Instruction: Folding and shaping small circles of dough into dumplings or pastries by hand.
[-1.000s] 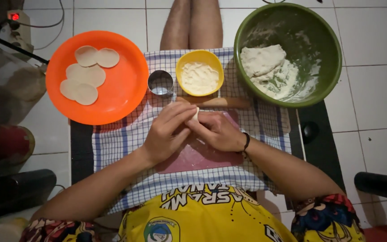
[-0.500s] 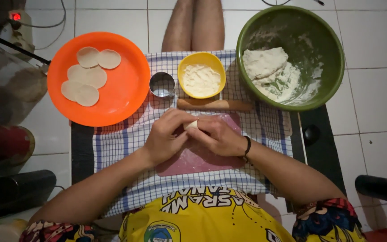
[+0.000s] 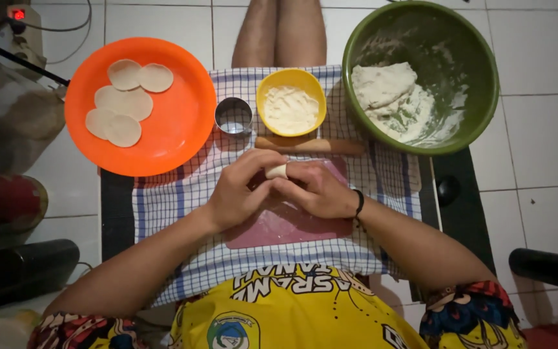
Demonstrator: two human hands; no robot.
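My left hand (image 3: pixel 240 190) and my right hand (image 3: pixel 318 190) meet over a pink mat (image 3: pixel 292 223) and pinch a small piece of pale dough (image 3: pixel 276 171) between their fingertips. The mat lies on a blue-and-white checked cloth (image 3: pixel 175 200). Just beyond my hands a wooden rolling pin (image 3: pixel 318 146) lies crosswise. Behind it stand a yellow bowl (image 3: pixel 291 101) of pale filling and a round metal cutter (image 3: pixel 233 116). A black band is on my right wrist.
An orange plate (image 3: pixel 182 123) at the left holds several flat dough rounds (image 3: pixel 124 106). A green bowl (image 3: pixel 479 84) at the right holds a lump of dough and flour. Dark cylinders and a power strip (image 3: pixel 17 22) lie at the left edge; a dark bar (image 3: pixel 550 268) at the right.
Both hands stay together over the mat, working the dough piece; the fingers have shifted slightly and the dough now shows at the fingertips.
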